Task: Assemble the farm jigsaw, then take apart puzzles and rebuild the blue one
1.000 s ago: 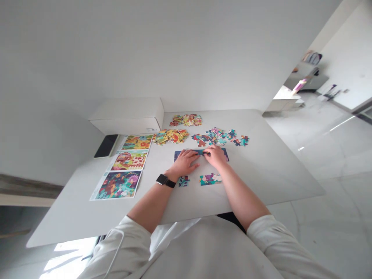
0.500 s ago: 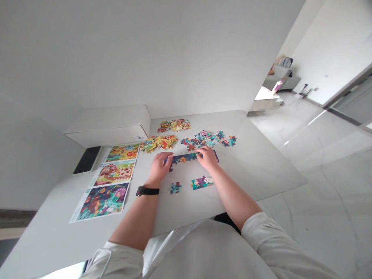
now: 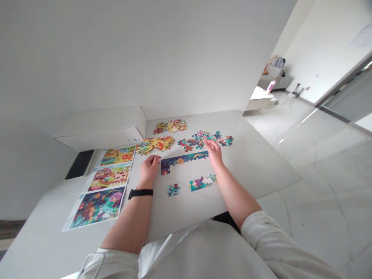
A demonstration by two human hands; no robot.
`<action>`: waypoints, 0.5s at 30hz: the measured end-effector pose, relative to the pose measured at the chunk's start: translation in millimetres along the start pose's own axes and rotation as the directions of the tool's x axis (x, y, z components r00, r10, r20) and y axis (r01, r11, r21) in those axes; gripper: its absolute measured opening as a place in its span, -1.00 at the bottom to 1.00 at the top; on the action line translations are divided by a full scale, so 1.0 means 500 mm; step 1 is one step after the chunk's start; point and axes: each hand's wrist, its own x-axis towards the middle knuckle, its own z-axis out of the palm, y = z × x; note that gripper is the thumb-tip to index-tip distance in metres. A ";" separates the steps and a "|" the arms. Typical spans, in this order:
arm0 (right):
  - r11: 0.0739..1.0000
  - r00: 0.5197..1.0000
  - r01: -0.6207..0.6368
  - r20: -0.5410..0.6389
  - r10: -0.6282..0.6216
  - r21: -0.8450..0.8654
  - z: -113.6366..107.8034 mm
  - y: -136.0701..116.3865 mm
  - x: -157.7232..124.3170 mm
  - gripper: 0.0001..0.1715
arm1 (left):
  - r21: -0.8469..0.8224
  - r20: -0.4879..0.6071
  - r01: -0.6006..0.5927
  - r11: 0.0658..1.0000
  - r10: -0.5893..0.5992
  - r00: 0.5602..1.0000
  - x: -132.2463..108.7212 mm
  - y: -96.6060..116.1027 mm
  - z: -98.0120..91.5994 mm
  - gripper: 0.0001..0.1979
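The dark-blue, L-shaped jigsaw strip of joined cardboard pieces (image 3: 186, 157) lies flat on the pale grey surface (image 3: 250, 170), between the two hands. The bare left hand (image 3: 149, 168) is just left of it, fingers curled into a narrow grip; whether that holds anything, I cannot tell. The strip's far edge runs straight, its near edge is notched, and an orange patch shows left of its middle. The bare right hand (image 3: 214, 153) is at its right end, thumb and fingertips close together; I cannot tell whether a piece is between them.
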 end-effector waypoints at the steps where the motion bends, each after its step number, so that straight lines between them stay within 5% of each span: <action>1: 0.999 0.998 -0.010 -0.061 0.013 0.053 -0.015 0.003 0.012 -0.56 | -0.006 -0.002 0.003 1.000 -0.003 1.000 0.001 -0.001 0.000 -0.59; 5: 0.983 0.939 -0.044 -0.329 0.102 0.179 -0.107 0.017 0.065 -0.44 | -0.008 0.004 -0.002 1.000 0.002 1.000 0.005 -0.006 0.002 -0.60; 8: 0.988 0.902 -0.049 -0.418 0.108 0.148 -0.185 0.025 0.097 -0.42 | -0.003 0.011 -0.008 1.000 0.008 1.000 0.009 -0.012 0.005 -0.61; 12: 0.994 0.936 -0.067 -0.349 0.032 -0.090 -0.248 0.028 0.121 -0.46 | 0.016 0.014 -0.003 1.000 0.003 1.000 0.015 -0.018 0.008 -0.60; 15: 0.905 0.983 -0.074 -0.183 -0.004 -0.419 -0.261 0.038 0.123 -0.55 | 0.015 0.020 -0.009 1.000 0.008 1.000 0.015 -0.018 0.008 -0.60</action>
